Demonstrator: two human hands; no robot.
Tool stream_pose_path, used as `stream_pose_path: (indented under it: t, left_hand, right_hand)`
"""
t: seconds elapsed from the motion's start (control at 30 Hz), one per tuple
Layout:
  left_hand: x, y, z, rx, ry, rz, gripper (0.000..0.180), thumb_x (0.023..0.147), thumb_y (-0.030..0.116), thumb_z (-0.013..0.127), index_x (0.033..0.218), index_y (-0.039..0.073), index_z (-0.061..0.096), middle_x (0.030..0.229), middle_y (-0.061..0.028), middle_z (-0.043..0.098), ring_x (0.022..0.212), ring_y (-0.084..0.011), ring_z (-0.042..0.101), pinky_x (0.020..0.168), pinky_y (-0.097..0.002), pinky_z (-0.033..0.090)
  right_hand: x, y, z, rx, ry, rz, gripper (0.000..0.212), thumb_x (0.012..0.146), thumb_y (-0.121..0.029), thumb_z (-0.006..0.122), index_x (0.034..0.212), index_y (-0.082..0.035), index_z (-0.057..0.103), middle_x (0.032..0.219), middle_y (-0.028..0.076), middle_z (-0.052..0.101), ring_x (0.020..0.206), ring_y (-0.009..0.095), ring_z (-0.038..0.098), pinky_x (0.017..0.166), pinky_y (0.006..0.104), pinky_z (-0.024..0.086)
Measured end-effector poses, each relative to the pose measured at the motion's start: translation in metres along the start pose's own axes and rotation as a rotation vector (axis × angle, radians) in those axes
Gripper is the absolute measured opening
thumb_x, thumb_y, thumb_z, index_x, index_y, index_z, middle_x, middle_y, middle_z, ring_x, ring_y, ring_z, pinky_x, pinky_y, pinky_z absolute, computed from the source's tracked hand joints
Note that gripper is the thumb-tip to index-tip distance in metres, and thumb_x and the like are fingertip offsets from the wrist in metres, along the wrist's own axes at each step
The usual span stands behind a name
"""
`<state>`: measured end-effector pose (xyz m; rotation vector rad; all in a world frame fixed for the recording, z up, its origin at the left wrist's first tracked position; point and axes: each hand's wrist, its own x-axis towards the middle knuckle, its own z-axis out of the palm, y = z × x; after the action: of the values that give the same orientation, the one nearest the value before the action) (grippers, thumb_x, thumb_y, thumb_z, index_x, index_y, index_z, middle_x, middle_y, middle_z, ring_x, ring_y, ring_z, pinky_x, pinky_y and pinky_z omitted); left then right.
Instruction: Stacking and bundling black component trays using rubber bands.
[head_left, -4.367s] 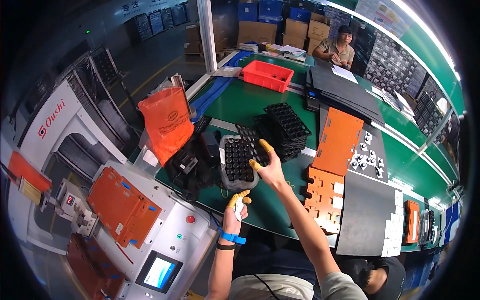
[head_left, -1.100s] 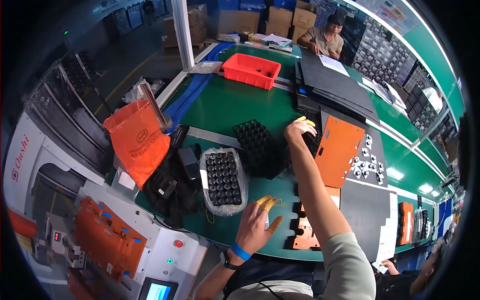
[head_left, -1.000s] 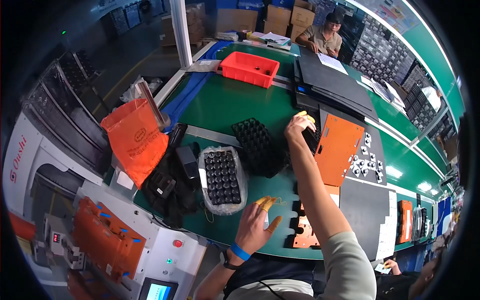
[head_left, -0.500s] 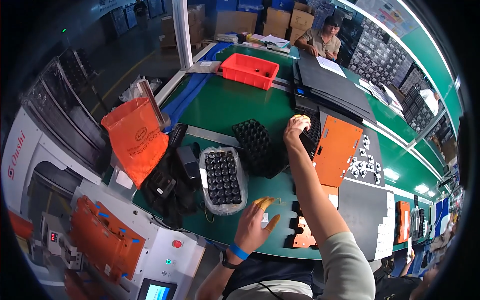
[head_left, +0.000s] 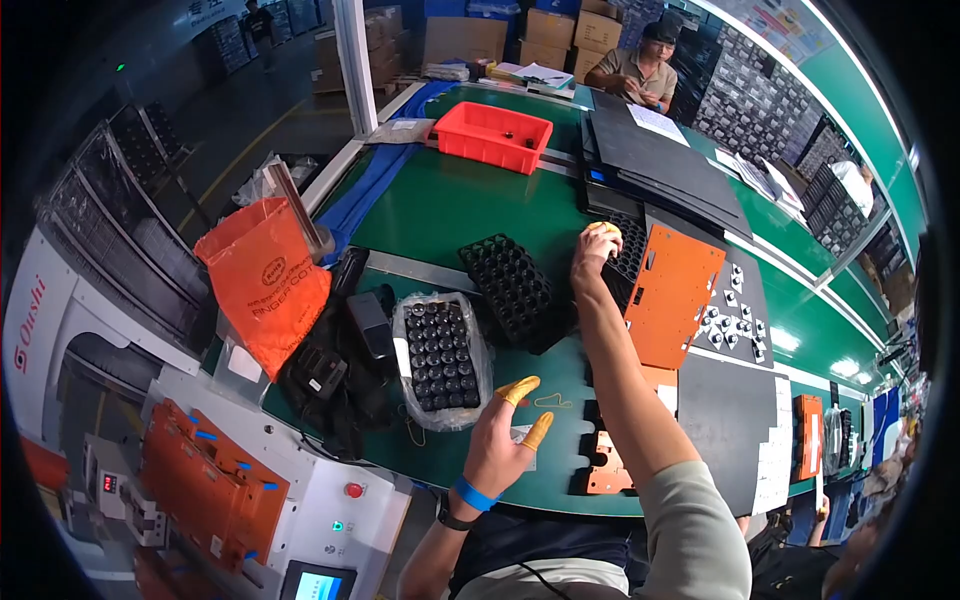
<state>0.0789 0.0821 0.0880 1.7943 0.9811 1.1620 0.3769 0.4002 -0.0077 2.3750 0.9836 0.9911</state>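
Right hand [head_left: 594,252] reaches to 1 o'clock, fingers curled closed on the edge of a black tray [head_left: 628,250] beside the orange panel [head_left: 672,296]. Left hand [head_left: 503,440] hovers open above the green table [head_left: 450,200], holding nothing, just right of a bagged tray [head_left: 438,355]. Orange bag [head_left: 265,280] at 10 o'clock; red bin [head_left: 492,136] at 12.

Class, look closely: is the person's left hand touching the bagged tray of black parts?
Apart. The head view shows green table between the left hand and the bagged tray.
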Motion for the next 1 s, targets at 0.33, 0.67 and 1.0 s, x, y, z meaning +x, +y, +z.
stream_pose_path:
  t: [0.33,0.67,1.0]
  left_hand:
    - [-0.001,0.002,0.001,-0.028,0.018,-0.022,0.046,0.087,0.011,0.075,0.129,0.002,0.058,0.119,-0.0157,0.064,0.101,-0.0282,0.065,0.09,-0.0384,0.051]
    - [0.0,0.002,-0.007,-0.07,0.146,-0.071,0.044,0.088,0.009,0.073,0.129,0.002,0.059,0.117,-0.0142,0.066,0.101,-0.027,0.065,0.089,-0.0378,0.051]
    - [0.046,0.018,-0.021,-0.624,0.349,-0.188,0.038,0.099,0.007,0.061,0.135,-0.001,0.054,0.122,-0.0118,0.066,0.112,-0.0164,0.063,0.101,-0.0296,0.048]
  right_hand:
    - [0.001,-0.027,-0.021,0.153,0.034,-0.05,0.028,0.096,-0.02,0.052,0.11,-0.002,0.067,0.097,0.017,0.057,0.079,0.047,0.062,0.046,0.0485,0.054]
    - [-0.007,-0.028,-0.058,0.308,0.158,-0.149,0.027,0.095,-0.02,0.051,0.11,-0.004,0.067,0.096,0.016,0.06,0.079,0.045,0.063,0.05,0.0473,0.053]
    - [-0.006,0.045,-0.18,0.649,0.52,-0.256,0.034,0.09,-0.018,0.057,0.121,-0.005,0.062,0.094,0.016,0.062,0.079,0.036,0.065,0.054,0.0379,0.056]
